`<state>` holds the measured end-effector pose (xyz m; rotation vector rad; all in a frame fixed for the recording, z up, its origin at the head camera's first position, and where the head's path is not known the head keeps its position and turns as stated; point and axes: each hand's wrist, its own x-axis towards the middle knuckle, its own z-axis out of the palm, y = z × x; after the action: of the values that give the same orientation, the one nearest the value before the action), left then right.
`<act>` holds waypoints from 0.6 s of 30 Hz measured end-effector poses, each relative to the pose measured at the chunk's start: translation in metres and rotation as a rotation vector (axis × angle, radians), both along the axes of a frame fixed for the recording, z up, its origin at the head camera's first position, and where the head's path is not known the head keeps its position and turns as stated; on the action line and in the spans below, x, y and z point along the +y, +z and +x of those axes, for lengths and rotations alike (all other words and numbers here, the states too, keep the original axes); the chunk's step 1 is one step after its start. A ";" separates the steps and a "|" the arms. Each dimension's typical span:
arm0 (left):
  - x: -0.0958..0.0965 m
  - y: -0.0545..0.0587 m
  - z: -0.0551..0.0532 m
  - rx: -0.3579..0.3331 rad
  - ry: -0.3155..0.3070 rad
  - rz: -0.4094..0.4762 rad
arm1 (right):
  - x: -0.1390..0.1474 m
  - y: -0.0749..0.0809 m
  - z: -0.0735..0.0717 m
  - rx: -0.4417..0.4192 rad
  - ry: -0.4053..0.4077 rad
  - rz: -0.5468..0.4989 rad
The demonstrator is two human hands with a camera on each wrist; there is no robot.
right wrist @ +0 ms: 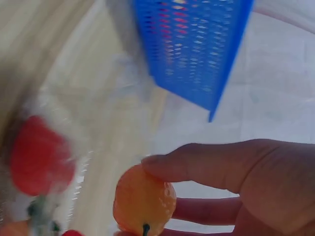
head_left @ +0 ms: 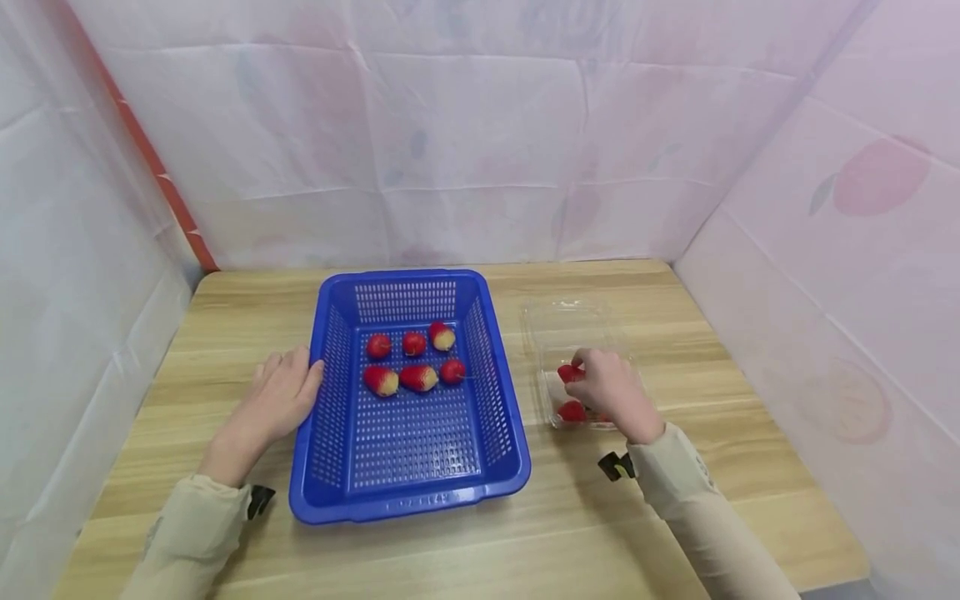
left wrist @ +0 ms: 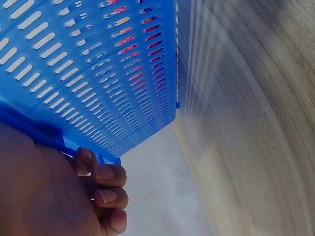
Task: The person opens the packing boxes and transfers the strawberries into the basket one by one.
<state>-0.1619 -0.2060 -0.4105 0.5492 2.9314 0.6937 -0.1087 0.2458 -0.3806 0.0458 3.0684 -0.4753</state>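
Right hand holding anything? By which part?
Yes: the right hand pinches a small round fruit by its rounded body, thumb away from the stem.

A small, makeshift booth, by the look of it: pale, creased sheets with faded fruit prints hang close behind and on both sides of a light wood-grain surface. A red strip slants down near the left back corner. Whether it stands in a home, lab or workshop cannot be told.
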 end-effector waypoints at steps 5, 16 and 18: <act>0.000 0.001 -0.001 -0.002 0.004 -0.003 | -0.007 0.016 0.000 -0.030 0.008 -0.021; 0.000 0.001 0.000 -0.008 0.011 -0.004 | -0.021 0.041 0.002 0.000 0.038 -0.036; 0.000 0.000 0.000 -0.006 0.010 -0.004 | -0.025 0.046 0.003 0.010 0.044 -0.036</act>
<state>-0.1620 -0.2060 -0.4101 0.5320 2.9307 0.6895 -0.1057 0.2206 -0.3348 -0.0252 3.0620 -0.5291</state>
